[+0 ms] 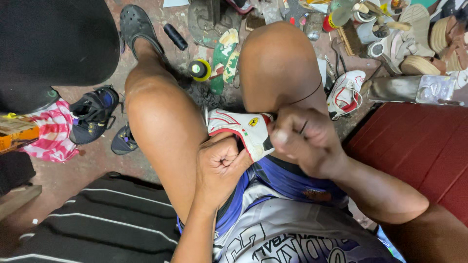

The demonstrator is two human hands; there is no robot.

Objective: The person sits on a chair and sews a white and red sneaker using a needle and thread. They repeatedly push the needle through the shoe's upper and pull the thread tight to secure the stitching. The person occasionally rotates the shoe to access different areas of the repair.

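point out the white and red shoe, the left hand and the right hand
white and red shoe [243, 127], head view, its side panel
left hand [220, 163], head view, the knuckles
right hand [304, 141], head view, back of the fist

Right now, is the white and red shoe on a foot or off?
Off. The white and red shoe sits wedged between the knees, gripped by the left hand and the right hand; no foot shows in it.

- Cardboard box [17, 134]: orange and brown, at the left edge, beside a pink striped cloth [51, 131].
- Can [330, 22]: red with a yellow label band, stood among clutter at top.
- Shoe badge [253, 122]: small yellow shield on a white sneaker [241, 129].
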